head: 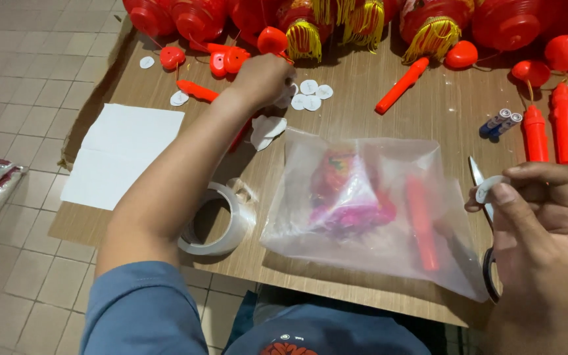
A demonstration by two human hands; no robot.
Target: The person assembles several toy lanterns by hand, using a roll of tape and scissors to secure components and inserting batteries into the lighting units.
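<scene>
Small white round paper stickers (310, 95) lie scattered at upper centre of the brown wooden table (363, 112). The left hand (261, 79) reaches there, fingers curled down onto them; whether it grips 1 cannot be told. At right, the right hand (540, 223) pinches 1 white round sticker (488, 189) between thumb and forefinger, beside scissors (484, 217) and a clear plastic bag (363, 210).

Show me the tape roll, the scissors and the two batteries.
tape roll (231, 227), head view, right outer wall.
scissors (477, 174), head view, blade near the tip.
two batteries (501, 123), head view, middle of the pair.
</scene>
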